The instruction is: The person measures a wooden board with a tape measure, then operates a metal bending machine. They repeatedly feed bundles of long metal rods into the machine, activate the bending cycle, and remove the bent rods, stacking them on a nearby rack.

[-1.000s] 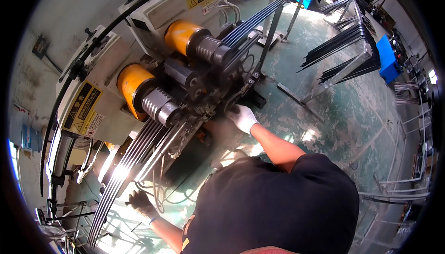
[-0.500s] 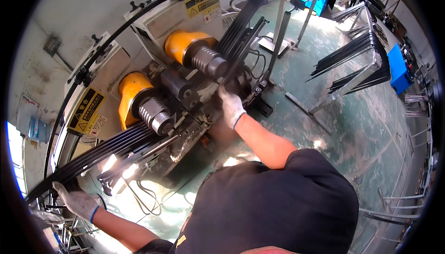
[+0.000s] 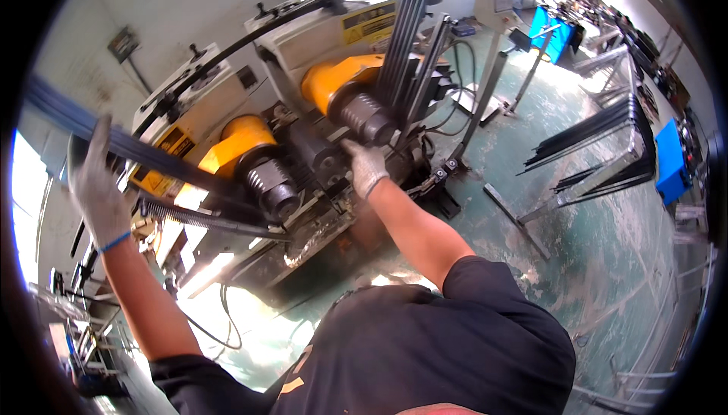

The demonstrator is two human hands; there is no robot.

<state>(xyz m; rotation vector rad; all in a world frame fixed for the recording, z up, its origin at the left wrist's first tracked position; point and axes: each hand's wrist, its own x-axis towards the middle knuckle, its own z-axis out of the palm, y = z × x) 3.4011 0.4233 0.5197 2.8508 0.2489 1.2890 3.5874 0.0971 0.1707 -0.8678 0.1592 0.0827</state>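
Note:
My left hand (image 3: 98,195), in a pale knit glove with a blue cuff, grips a bundle of long dark tubes (image 3: 163,159) near its raised far-left end. The thumb lies across the front of the tubes and the other fingers go behind. The bundle slopes down to the right, toward the front threaded spindle (image 3: 267,186) of a machine. My gloved right hand (image 3: 367,168) reaches in beside the rear threaded spindle (image 3: 365,115) and a dark block (image 3: 312,153). Its fingers look stretched out, slightly blurred, with nothing visible in them. A second group of dark tubes (image 3: 409,32) slants upward behind the rear spindle.
Yellow housings (image 3: 241,136) surround the spindles. A corrugated hose (image 3: 208,216) sticks out below the left bundle. To the right stands a metal rack (image 3: 599,180) hung with dark rods, near blue bins (image 3: 671,161). Cables (image 3: 227,316) hang under the machine.
My left hand has risen, lifting the far-left end of the tube bundle off the machine. My right hand has shifted slightly toward the block between the spindles. The view has turned.

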